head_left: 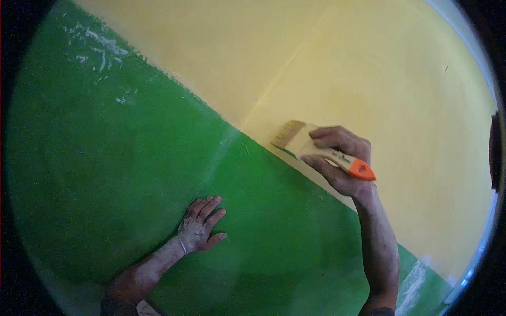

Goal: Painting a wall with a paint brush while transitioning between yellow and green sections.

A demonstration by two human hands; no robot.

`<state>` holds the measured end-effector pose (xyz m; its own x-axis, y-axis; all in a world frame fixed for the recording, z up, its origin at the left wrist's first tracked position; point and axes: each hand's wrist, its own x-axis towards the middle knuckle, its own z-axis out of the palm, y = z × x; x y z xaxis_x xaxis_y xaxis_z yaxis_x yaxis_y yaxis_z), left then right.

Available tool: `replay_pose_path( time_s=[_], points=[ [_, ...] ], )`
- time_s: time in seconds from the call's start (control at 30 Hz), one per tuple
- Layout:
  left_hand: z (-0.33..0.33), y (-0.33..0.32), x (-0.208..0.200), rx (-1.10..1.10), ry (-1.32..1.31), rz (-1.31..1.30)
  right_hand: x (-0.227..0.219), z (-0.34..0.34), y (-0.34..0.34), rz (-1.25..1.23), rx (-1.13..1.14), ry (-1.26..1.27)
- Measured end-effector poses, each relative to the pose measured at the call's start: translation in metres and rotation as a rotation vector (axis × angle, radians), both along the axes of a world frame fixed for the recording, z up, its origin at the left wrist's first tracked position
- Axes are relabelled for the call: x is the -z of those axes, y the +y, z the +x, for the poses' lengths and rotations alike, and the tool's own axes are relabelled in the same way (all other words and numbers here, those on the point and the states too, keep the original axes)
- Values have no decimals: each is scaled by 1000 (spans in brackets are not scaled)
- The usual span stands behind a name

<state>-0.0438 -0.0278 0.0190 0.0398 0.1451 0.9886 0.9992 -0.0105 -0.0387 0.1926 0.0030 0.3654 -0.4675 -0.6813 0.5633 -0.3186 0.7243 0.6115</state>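
Observation:
A flat paintbrush (291, 138) with a pale handle and an orange end is gripped in my right hand (345, 158). Its bristles point left, close to the line where the yellow wall area (395, 105) meets the green wall area (121, 174); whether they touch the wall I cannot tell. Yellowish paint marks show on the bristles. My left hand (199, 224) lies flat on the green part with its fingers spread, a thin band around the wrist. It holds nothing.
White patches (103, 45) mark the green surface at the upper left, and another whitish patch (412, 284) shows at the lower right. A faint crease (279, 73) runs up through the yellow. Along the right rim stands a dark object (494, 151) beside a pale bluish edge.

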Motion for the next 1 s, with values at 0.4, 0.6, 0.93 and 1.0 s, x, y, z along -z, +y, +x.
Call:
replay_pose_path(
  time_s=[0.4,0.6,0.93,1.0],
  points=[
    [2,3,-2,-12,-6,10,-4,-69,0,26,-24,-93],
    [1,3,-1,-12,-28,-35,-3,-53,8,28,23,-75],
    [2,6,1,-27,18,9,2,-7,21,12,58,-107],
    [3,6,0,-37,21,7,2,0,26,34,54,-103]
  ],
)
